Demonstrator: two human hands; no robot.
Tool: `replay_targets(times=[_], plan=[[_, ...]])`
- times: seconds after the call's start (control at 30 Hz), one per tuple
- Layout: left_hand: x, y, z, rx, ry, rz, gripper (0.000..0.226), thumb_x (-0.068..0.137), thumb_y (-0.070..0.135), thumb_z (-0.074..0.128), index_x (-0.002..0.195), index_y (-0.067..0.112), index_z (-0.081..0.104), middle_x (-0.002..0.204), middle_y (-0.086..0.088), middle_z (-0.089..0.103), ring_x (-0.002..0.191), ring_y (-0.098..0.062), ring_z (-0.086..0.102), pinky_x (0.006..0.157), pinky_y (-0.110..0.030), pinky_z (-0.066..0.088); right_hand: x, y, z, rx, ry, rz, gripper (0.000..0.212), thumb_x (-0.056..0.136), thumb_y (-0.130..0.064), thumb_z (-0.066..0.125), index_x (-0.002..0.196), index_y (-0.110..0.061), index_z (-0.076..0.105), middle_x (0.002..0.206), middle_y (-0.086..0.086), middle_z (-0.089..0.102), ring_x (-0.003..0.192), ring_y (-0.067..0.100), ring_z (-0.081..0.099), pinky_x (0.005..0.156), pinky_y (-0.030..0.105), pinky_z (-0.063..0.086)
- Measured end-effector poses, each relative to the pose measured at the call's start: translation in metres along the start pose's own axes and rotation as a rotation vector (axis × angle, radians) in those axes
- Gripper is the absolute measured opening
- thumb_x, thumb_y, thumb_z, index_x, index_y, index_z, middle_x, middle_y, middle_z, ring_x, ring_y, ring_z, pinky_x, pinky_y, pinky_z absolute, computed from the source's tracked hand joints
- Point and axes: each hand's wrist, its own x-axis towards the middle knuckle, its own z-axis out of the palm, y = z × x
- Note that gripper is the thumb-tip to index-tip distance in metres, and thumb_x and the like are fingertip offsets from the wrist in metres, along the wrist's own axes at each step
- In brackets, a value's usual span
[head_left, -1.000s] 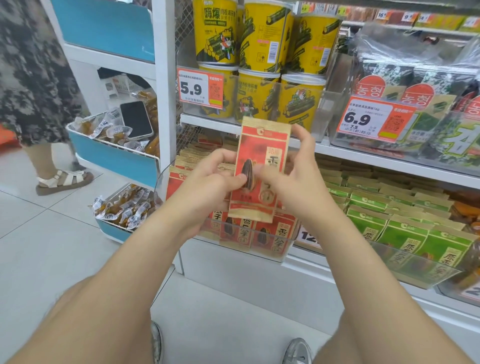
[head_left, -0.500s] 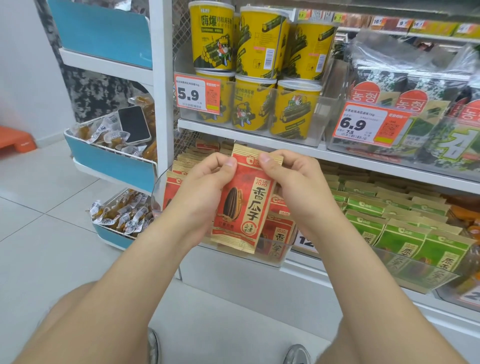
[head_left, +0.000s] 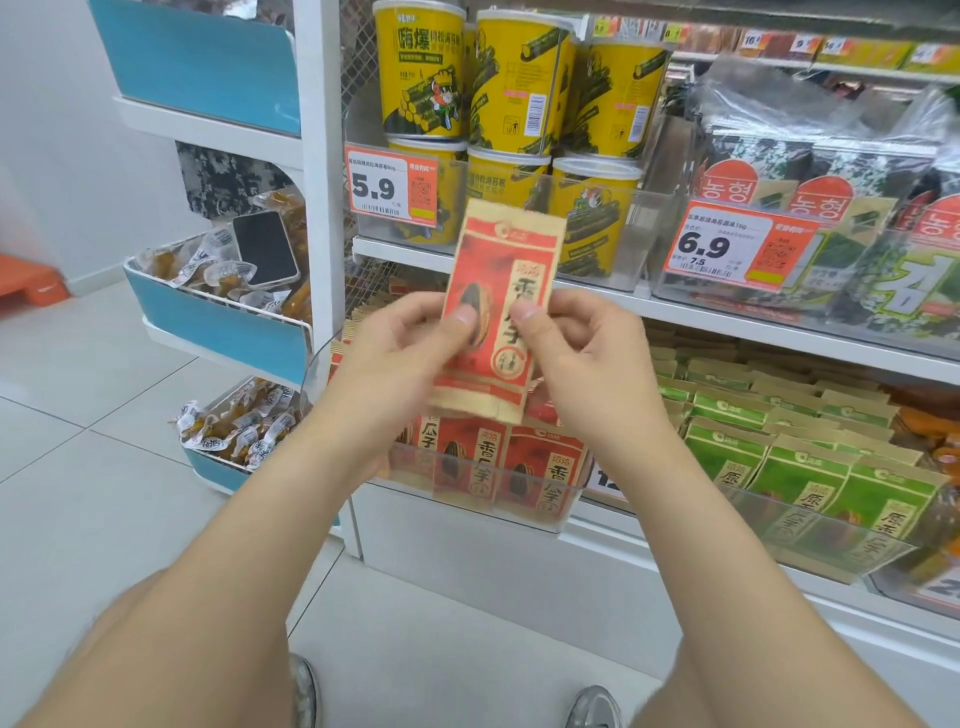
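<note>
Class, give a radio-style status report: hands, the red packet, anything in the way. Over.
Hands: left hand and right hand both pinch red packet, thumbs on its front. Packet near upright above clear bin of matching packets. Nothing between packet and bin.

Red and tan sunflower-seed packet (head_left: 501, 291), sealed, printed front toward the camera, near upright, top tilted slightly right, held above the shelf bin (head_left: 524, 512) of matching packets
</note>
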Motion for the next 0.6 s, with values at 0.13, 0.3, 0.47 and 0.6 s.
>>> replay_targets(times=[0.13,0.3,0.47,0.6], plan=[[-0.0044,-0.0009,-0.0024,0.044,-0.267,-0.06,0.057,0.09,-0.004,0.079,0.141,0.016,0.062,0.116,-0.015,0.08,0.106,-0.035,0.079,0.084,-0.042,0.068,0.0045,0.0073,0.0004,-0.109,0.187,-0.069,0.033,0.104,-0.056,0.058,0.107,-0.025,0.068,0.078,-0.004,0.08,0.073,0.019,0.077,0.073,0.057,0.062],[-0.0033,0.0001,-0.0062,0.111,-0.264,0.029,0.065,0.082,-0.004,0.085,0.14,0.015,0.063,0.114,-0.011,0.082,0.106,-0.031,0.08,0.089,-0.041,0.066,0.0063,0.008,0.0011,-0.116,0.169,-0.005,0.036,0.109,-0.053,0.054,0.113,-0.02,0.067,0.084,-0.006,0.081,0.08,0.012,0.079,0.076,0.049,0.064],[-0.0042,0.0015,-0.0045,0.169,-0.241,0.031,0.063,0.082,-0.003,0.086,0.137,0.016,0.063,0.11,-0.008,0.083,0.103,-0.026,0.081,0.087,-0.035,0.066,0.0051,0.0037,-0.0026,-0.009,0.104,0.143,0.038,0.109,-0.052,0.054,0.113,-0.018,0.071,0.085,-0.002,0.082,0.07,0.015,0.078,0.048,0.028,0.052],[-0.0044,0.0016,-0.0054,0.132,-0.245,0.005,0.057,0.089,-0.003,0.08,0.139,0.017,0.063,0.112,-0.012,0.082,0.104,-0.03,0.08,0.087,-0.042,0.067,0.0011,-0.0013,-0.0017,0.01,0.11,0.075,0.035,0.109,-0.051,0.056,0.118,-0.019,0.067,0.087,-0.002,0.082,0.076,0.015,0.08,0.061,0.042,0.063]])
